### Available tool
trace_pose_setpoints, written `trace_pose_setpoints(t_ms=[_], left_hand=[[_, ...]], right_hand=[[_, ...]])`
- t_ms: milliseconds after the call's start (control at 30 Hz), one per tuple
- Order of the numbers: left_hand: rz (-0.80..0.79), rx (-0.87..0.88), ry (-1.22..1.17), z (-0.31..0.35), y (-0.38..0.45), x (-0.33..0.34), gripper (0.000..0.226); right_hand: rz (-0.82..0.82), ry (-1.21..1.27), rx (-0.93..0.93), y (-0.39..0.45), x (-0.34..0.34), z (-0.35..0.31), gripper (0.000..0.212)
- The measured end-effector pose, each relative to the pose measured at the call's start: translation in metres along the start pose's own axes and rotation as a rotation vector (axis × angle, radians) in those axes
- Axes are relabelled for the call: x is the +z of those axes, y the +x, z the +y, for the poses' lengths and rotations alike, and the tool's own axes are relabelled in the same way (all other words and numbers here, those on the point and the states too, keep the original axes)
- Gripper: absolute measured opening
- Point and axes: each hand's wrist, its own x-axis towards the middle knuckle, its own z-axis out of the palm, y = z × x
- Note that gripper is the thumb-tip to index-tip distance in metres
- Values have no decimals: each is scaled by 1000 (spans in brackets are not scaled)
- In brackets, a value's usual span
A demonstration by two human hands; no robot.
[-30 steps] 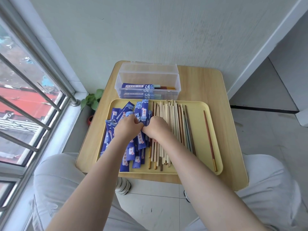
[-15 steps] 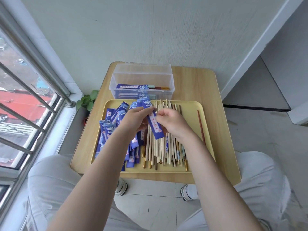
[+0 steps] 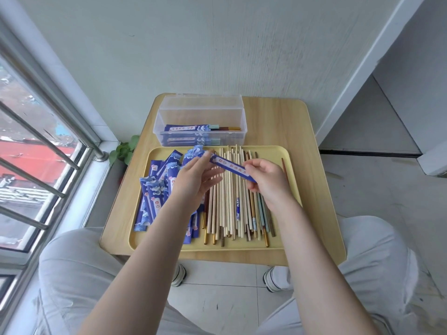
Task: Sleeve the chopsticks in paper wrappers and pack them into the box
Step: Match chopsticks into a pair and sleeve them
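Note:
A blue paper wrapper (image 3: 231, 166) is held flat above the yellow tray (image 3: 294, 189). My right hand (image 3: 267, 181) pinches its near right end. My left hand (image 3: 197, 176) holds its far left end with the fingertips. Below the hands lies a row of loose chopsticks (image 3: 228, 206), mostly pale wood, some brown, green or gold-tipped. A heap of blue wrappers (image 3: 154, 192) fills the tray's left side. The clear plastic box (image 3: 202, 122) stands open behind the tray and holds a few sleeved pairs.
One brown chopstick (image 3: 285, 169) lies apart near the tray's right rim. The small wooden table (image 3: 278, 122) stands against a wall, with a barred window on the left and a small green plant (image 3: 124, 151) by the sill. My knees flank the table's near edge.
Both hands rose from the wrapper heap with one wrapper, then spread apart so that it now stretches between them over the chopsticks.

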Motion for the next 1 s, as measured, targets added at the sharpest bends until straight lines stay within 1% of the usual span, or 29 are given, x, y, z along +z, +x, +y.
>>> trace_pose_setpoints(t_ms=[67,133,200,267,333,433,500,533,567,600,633,700,767,833,900,967,1000], left_hand=[[-93,53,-103,-2,1,1,32],[-146,87,-133,-3,0,2,34],[-161,95,-140,-5,-2,4,30],[-127,93,-81,-5,-4,6,27],[-49,101,73,-4,-7,7,27],[56,168,468,-6,-6,9,19],[41,218,775,-13,-2,11,11],[31,233,891,-18,0,11,9],[31,241,970,-24,2,11,9],[37,239,1016,-29,4,11,10],[43,233,1047,-35,6,11,12],[50,204,1084,-42,6,11,17],[57,172,1106,-47,6,12,20],[70,168,1128,-51,6,12,23],[86,159,1118,-53,6,11,30],[106,149,1112,-52,7,10,33],[107,148,1117,-52,8,10,34]], right_hand=[[-79,92,68,-2,0,4,13],[-155,179,137,-5,2,9,14],[-197,142,165,-8,3,13,12],[-190,34,156,-7,3,17,11],[-125,-101,119,-3,-2,19,11],[57,-325,63,3,-16,22,11],[210,-583,44,6,-27,24,13],[274,-701,39,7,-32,24,15],[309,-765,30,8,-36,25,16],[298,-783,28,8,-37,25,17],[250,-771,23,7,-36,25,16],[107,-740,-2,4,-27,24,11],[17,-770,-13,0,-14,26,10],[3,-828,1,-3,-2,29,14],[9,-878,2,-5,6,31,24],[22,-890,5,-5,11,32,31],[28,-887,6,-5,11,32,31]])
